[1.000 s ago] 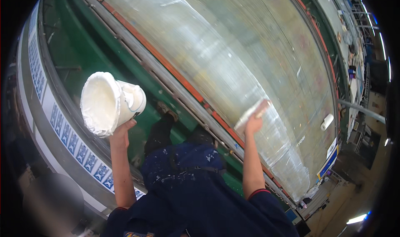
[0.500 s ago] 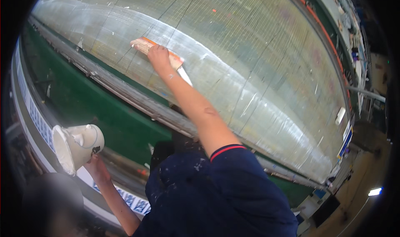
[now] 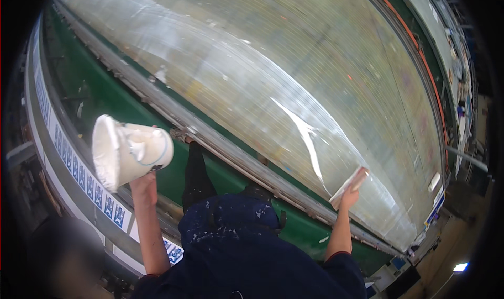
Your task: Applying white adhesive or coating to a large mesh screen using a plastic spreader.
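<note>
My left hand (image 3: pixel 144 187) is closed on a white bucket (image 3: pixel 153 152), gripping it low on its side. The bucket is tilted, its mouth to the left, with thick white paste smeared round the rim. My right hand (image 3: pixel 348 197) grips a wide squeegee (image 3: pixel 359 179) with a wooden-looking handle, held at the near right part of the long table (image 3: pixel 310 36). The squeegee's blade edge is partly hidden. A curved streak of white paste (image 3: pixel 312 151) lies on the table left of the squeegee, amid a thin whitish film.
A metal rail (image 3: pixel 142 91) runs along the table's near edge above a green side panel (image 3: pixel 79 84). Behind my left arm a ledge carries blue-and-white printed pieces (image 3: pixel 79 173). A small white block (image 3: pixel 434 181) lies at the table's far right, near an orange-red edge strip (image 3: pixel 420 47).
My right hand has carried the squeegee from the middle of the table to the near right, and a fresh white streak shows. My left hand has raised the bucket and brought it rightward.
</note>
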Motion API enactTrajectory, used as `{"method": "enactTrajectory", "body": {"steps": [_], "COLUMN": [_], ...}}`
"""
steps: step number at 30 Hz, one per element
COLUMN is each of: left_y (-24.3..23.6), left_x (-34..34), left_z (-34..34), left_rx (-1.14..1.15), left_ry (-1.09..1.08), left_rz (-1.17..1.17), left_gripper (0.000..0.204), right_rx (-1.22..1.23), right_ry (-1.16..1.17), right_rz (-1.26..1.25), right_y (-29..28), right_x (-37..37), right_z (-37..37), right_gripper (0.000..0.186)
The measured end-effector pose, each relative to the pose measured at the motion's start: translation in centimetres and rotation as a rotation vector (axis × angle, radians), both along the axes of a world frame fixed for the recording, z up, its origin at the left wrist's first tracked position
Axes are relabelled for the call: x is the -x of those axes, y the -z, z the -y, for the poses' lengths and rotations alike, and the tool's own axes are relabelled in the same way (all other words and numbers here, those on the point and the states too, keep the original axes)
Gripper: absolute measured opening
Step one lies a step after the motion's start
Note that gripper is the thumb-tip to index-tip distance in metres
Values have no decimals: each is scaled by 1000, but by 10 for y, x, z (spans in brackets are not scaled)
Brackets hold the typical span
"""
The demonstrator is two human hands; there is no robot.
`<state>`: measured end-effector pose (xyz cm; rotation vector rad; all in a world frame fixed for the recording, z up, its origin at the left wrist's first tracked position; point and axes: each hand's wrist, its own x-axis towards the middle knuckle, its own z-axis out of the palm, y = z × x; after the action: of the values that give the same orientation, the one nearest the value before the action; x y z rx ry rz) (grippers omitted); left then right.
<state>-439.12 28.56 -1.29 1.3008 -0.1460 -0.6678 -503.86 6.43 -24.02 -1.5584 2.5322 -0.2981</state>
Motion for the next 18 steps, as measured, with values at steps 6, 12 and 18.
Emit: {"method": "enactTrajectory", "body": {"steps": [6,12,18], "left_y": [9,11,2], "left_x": [-199,-417,-619], "left_z": [-52,-135,-179], "left_rx": [-170,-292,-178], "left_ry": [122,65,-195], "left_rz": [-19,-103,-89], "left_gripper": [101,82,71], "right_rx": [-6,54,54], "right_ry": [-37,-120,-197], "right_rz": [41,135,171], "right_y": [11,17,16], "right_x": [-271,-678,-1110], "right_z": [28,24,17], "right_gripper": [41,34,22]}}
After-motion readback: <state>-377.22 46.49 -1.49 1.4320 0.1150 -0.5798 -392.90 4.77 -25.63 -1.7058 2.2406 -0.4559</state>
